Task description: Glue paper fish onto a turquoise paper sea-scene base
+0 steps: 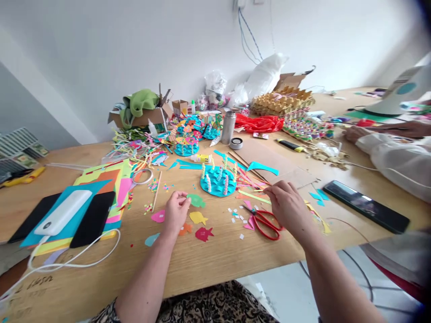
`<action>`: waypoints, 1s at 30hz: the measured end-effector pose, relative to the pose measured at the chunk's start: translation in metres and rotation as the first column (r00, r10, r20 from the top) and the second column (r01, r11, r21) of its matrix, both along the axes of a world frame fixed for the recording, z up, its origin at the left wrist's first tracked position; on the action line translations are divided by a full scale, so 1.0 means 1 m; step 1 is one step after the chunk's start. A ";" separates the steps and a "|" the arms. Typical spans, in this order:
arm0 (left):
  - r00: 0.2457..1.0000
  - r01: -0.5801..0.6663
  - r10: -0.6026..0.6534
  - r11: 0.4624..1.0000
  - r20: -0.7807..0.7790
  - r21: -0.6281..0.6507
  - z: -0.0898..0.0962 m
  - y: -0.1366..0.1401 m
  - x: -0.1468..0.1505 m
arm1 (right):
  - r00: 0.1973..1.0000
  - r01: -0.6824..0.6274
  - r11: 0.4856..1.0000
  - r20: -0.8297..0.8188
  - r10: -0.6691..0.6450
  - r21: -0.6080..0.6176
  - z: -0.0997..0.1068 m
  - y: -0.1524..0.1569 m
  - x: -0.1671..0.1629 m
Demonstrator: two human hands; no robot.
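Between the thumb and fingertips of my left hand (178,211) is the tail end of a green paper fish (197,201). More paper fish lie around it: a yellow one (198,218), an orange one (186,229), a red one (204,233), a pink one (158,216) and a light blue one (152,239). My right hand (290,208) is closed in a pinch over narrow coloured paper strips (254,196); what its fingertips hold cannot be made out. Red-handled scissors (266,223) lie beside it. Just beyond both hands stands a round blue paper base (218,185) with upright twisted stems.
At left, a white power bank (63,211) with a cable rests on coloured paper sheets (111,179). A phone (365,205) lies at right, near another person's sleeve (393,154). Behind are a metal flask (229,127), a glue tube (201,158) and egg cartons (283,101).
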State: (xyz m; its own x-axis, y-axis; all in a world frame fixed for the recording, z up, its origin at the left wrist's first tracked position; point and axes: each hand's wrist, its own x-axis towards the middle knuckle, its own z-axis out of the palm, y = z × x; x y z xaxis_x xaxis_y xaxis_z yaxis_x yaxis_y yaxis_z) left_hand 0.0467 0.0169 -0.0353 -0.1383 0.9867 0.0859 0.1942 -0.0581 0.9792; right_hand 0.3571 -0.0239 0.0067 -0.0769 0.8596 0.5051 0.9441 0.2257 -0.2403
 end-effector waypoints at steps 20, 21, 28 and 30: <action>0.830 0.010 0.092 0.984 -0.550 0.179 -0.009 0.005 0.013 | 0.973 0.225 0.962 0.015 -0.230 0.154 -0.014 -0.007 0.020; 0.801 0.026 0.099 0.980 -0.590 0.199 -0.009 0.005 0.013 | 0.977 0.204 0.962 0.017 -0.211 0.183 -0.012 -0.007 0.016; 0.675 0.084 0.181 0.944 -0.716 0.318 -0.008 0.005 0.007 | 0.999 0.039 0.954 -0.022 -0.034 0.296 -0.005 -0.003 -0.014; 0.707 0.034 0.210 0.944 -0.676 0.329 -0.006 0.008 0.001 | 0.998 -0.014 0.960 -0.058 0.032 0.281 -0.004 0.000 -0.024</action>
